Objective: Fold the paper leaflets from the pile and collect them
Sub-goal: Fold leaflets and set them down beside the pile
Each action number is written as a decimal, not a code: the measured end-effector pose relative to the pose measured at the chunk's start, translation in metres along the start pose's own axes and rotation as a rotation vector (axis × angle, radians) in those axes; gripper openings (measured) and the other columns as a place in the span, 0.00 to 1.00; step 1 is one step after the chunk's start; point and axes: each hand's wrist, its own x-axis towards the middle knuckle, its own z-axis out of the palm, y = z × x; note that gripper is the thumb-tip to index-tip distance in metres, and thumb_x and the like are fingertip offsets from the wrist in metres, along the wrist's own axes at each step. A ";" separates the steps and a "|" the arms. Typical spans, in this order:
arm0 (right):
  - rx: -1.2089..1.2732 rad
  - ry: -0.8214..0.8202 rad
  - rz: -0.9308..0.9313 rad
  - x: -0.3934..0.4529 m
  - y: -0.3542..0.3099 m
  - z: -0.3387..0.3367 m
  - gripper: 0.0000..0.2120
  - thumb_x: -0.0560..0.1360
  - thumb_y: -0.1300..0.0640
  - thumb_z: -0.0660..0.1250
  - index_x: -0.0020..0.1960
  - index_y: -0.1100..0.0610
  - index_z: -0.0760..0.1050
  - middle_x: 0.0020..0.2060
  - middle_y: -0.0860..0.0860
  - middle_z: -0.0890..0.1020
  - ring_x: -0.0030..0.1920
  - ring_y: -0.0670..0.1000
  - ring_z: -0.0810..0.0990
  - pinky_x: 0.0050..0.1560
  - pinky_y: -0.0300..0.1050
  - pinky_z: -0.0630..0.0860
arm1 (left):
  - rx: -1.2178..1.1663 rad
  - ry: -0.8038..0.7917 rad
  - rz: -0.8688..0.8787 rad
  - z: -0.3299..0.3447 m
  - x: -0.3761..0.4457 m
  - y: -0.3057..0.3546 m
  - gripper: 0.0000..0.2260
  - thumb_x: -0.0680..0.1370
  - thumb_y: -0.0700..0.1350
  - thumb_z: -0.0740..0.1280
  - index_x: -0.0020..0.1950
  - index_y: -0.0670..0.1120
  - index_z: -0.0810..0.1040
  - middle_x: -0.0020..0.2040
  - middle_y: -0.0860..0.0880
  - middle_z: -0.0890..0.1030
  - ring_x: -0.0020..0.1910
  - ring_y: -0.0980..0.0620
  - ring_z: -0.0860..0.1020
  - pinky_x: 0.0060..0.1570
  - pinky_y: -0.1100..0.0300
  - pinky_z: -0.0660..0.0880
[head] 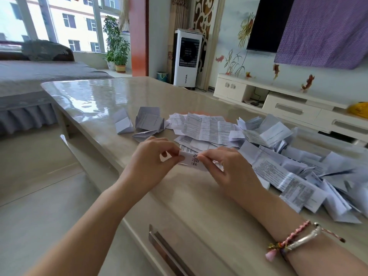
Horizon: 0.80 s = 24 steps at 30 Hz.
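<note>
Two hands meet over the near middle of the tabletop [123,96], each pinching one end of a small folded leaflet [192,161]. The left hand [153,158] nips its left end between thumb and fingertips, and the right hand [229,168] grips the right end with curled fingers. A bracelet [294,239] of beads and a silver band circles the right wrist.

Beyond and to the right of the hands sprawls the pile of loose leaflets [278,152], printed sheets overlapping one another and running off toward the right edge of the view. Just left of the pile, farther from the person, sit a few folded leaflets [143,122], some standing half open on their creases. Nothing lies between the hands and these groups.

The tabletop is glossy and pale, marbled, with a rounded far corner catching window light. A metal drawer handle [169,253] shows on its near side. Behind stand a white air cooler [187,58], potted plants [117,46] by the window, a grey-covered bed [29,82] at left, and a low white cabinet [278,102] under a dark screen partly draped in purple cloth [326,30].

The held leaflet runs lengthwise from hand to hand, left to right, its right end tipped slightly lower and its printed face upward.
</note>
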 end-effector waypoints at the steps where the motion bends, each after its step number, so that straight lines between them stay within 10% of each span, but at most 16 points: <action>1: 0.044 0.010 0.038 0.001 -0.001 0.001 0.15 0.79 0.43 0.57 0.51 0.48 0.80 0.36 0.41 0.80 0.40 0.42 0.75 0.42 0.36 0.67 | -0.043 0.024 -0.030 -0.003 0.001 0.000 0.09 0.70 0.42 0.75 0.37 0.55 0.80 0.32 0.61 0.77 0.37 0.60 0.73 0.40 0.69 0.66; 6: 0.104 -0.015 0.167 0.003 0.003 0.003 0.21 0.77 0.39 0.55 0.65 0.45 0.72 0.52 0.38 0.79 0.56 0.39 0.73 0.55 0.37 0.70 | -0.221 0.267 -0.328 -0.023 0.019 -0.024 0.08 0.71 0.41 0.75 0.41 0.53 0.80 0.33 0.55 0.78 0.29 0.60 0.71 0.32 0.71 0.67; 12: 0.006 -0.051 0.171 0.006 0.004 0.010 0.22 0.77 0.40 0.54 0.58 0.51 0.78 0.54 0.41 0.79 0.59 0.44 0.73 0.60 0.42 0.67 | -0.408 0.542 -0.582 -0.030 0.032 -0.061 0.13 0.73 0.42 0.73 0.56 0.49 0.76 0.39 0.49 0.82 0.37 0.57 0.78 0.33 0.66 0.67; 24: -0.130 -0.192 0.373 0.007 0.013 0.000 0.19 0.80 0.46 0.59 0.66 0.53 0.74 0.73 0.50 0.65 0.74 0.49 0.58 0.71 0.45 0.56 | 0.069 0.287 -0.575 -0.014 0.042 -0.078 0.08 0.78 0.52 0.64 0.51 0.49 0.78 0.51 0.43 0.82 0.55 0.39 0.77 0.59 0.46 0.72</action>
